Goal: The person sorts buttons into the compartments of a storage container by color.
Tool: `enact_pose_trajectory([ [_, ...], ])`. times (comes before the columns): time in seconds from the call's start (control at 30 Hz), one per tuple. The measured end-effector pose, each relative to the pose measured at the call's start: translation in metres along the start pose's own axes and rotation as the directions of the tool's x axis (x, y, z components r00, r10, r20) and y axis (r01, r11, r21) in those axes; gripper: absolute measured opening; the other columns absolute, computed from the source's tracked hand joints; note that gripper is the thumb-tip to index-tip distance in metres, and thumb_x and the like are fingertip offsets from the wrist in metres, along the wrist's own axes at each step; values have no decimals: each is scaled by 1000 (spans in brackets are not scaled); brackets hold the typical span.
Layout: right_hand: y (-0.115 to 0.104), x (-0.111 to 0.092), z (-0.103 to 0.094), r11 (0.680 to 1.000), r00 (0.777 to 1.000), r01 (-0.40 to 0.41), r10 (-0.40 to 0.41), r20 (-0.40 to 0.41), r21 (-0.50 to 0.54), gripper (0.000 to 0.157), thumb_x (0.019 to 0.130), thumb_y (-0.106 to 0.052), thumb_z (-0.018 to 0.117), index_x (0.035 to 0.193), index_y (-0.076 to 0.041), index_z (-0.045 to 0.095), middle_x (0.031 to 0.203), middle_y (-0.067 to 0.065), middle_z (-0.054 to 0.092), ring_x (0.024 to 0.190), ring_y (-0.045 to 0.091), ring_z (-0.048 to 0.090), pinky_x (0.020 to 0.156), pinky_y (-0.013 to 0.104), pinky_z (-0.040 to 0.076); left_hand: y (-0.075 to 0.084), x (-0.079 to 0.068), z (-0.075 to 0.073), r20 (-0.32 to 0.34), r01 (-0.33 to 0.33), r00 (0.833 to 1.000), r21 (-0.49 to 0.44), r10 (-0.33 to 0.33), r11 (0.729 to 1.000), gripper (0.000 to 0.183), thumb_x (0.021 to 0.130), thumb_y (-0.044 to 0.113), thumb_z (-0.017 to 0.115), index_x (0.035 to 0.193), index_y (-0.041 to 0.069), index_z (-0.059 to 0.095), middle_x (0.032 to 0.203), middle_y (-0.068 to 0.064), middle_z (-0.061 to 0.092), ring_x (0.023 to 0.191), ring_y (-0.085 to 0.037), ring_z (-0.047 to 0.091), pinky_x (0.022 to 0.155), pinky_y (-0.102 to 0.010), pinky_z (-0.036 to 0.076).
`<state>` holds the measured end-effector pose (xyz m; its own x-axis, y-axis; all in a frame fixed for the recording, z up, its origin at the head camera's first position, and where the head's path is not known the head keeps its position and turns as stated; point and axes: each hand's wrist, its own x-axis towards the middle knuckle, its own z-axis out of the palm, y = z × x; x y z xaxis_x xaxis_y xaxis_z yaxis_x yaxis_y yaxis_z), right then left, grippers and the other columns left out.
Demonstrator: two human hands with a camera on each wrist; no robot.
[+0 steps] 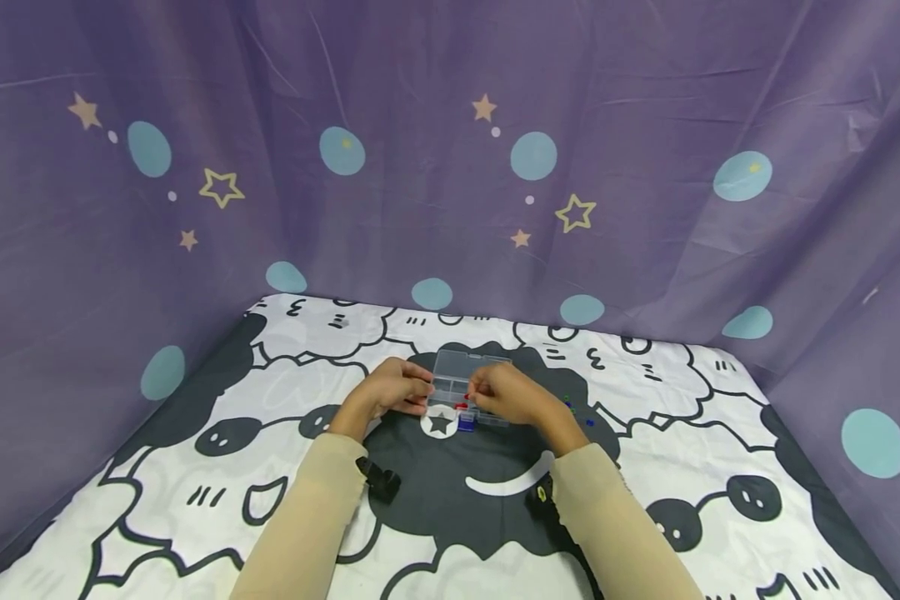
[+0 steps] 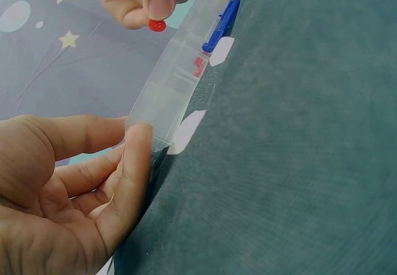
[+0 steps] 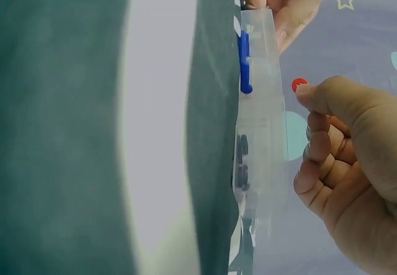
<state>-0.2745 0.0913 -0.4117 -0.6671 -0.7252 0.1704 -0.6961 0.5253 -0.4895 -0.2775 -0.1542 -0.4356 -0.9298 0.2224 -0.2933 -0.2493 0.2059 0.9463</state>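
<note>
A clear plastic compartment box (image 1: 450, 385) lies on the dark patch of the printed cloth with its lid raised. My left hand (image 1: 401, 385) grips the box's left end, thumb and fingers on either side of the corner in the left wrist view. Over the compartments, my right hand (image 1: 504, 392) pinches a small red disc-like piece (image 3: 299, 85) between thumb and fingertip. Other red pieces (image 2: 198, 66) sit inside the box. A long blue piece (image 2: 222, 27) lies along the box's front side. Dark round pieces (image 3: 242, 146) show through its wall in the right wrist view.
Several tiny blue and green pieces (image 1: 589, 422) lie on the cloth right of the box. The table is covered by a black-and-white cartoon cloth (image 1: 285, 396). A purple curtain (image 1: 435, 225) with stars and dots hangs behind and at both sides.
</note>
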Motion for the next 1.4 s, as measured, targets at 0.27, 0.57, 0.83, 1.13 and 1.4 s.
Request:
enact_pose_trajectory([
  [0.27, -1, 3, 0, 999, 999, -38, 38, 1, 2, 9, 93, -12, 59, 92, -7, 67, 57, -10, 50, 45, 3, 40, 41, 20, 35, 0, 0, 0, 9, -3, 1000, -8, 3, 1000, 31, 88, 5, 67, 117, 0, 61, 101, -18, 60, 75, -26, 66, 70, -38, 61],
  [0.57, 10, -6, -4, 998, 997, -66, 67, -44, 16, 11, 94, -14, 60, 98, -8, 69, 72, -9, 61, 55, 6, 52, 51, 24, 49, -1, -1, 0, 10, -11, 1000, -7, 11, 1000, 30, 88, 5, 67, 117, 0, 62, 101, -18, 62, 75, -26, 66, 69, -38, 61],
  [0.83, 17, -21, -12, 991, 991, -116, 120, -62, 68, 13, 94, -11, 58, 99, -5, 68, 72, 1, 64, 54, 8, 55, 49, 25, 50, 0, -2, 0, 12, -6, 1000, -6, 6, 1000, 29, 88, 6, 67, 116, 1, 62, 100, -19, 62, 74, -26, 65, 69, -39, 61],
  [1.13, 26, -38, -22, 983, 983, -155, 163, -79, 94, 15, 95, -12, 58, 101, -2, 67, 78, 5, 65, 59, 11, 54, 51, 28, 49, 2, -3, 0, 8, -8, 1000, -5, 8, 1000, 29, 88, 5, 66, 116, 0, 62, 100, -19, 61, 73, -25, 65, 69, -38, 61],
  [1.4, 39, -55, -34, 986, 977, -160, 164, -133, 43, 11, 93, -12, 62, 97, -4, 68, 82, 2, 67, 68, 8, 57, 59, 27, 50, 3, -4, -1, 13, -2, 1000, 2, 2, 1000, 30, 88, 6, 66, 117, 1, 62, 102, -19, 61, 75, -26, 66, 70, -38, 61],
])
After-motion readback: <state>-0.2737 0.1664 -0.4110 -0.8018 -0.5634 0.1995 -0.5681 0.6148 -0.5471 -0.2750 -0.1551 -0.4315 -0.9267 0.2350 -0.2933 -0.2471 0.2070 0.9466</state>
